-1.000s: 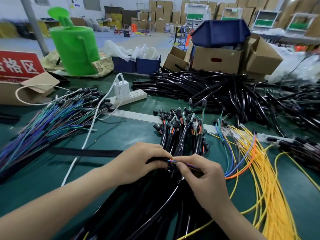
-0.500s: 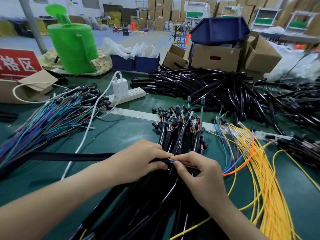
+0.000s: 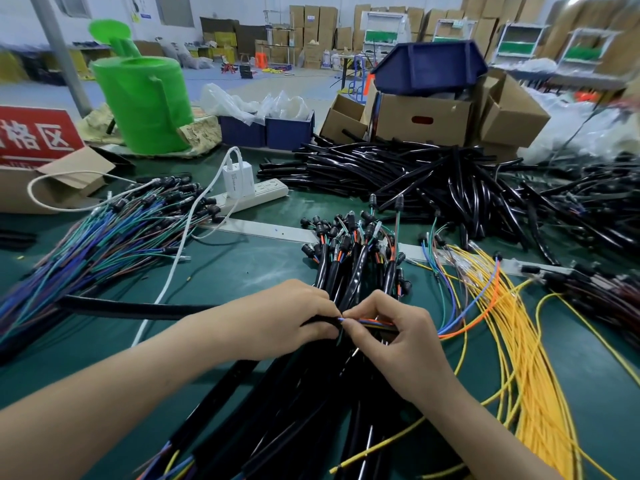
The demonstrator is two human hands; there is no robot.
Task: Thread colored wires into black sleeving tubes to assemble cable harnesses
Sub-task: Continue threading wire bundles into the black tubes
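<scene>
Wires [image 3: 369,322] pinched in right hand [image 3: 405,344], sleeving tube [image 3: 131,308] in left hand [image 3: 277,323], over green table [image 3: 242,271], cartons [image 3: 422,119] behind.

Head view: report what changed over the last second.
Nothing was taken hold of or let go. The left hand still grips the black sleeving tube, and the right hand still pinches the coloured wires at its mouth. Any feed into the tube is too slight to tell. The rest lay as it was.

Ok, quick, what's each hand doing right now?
Left hand: closed, holding the tube end.
Right hand: closed, pinching the wires at the tube's mouth.
</scene>
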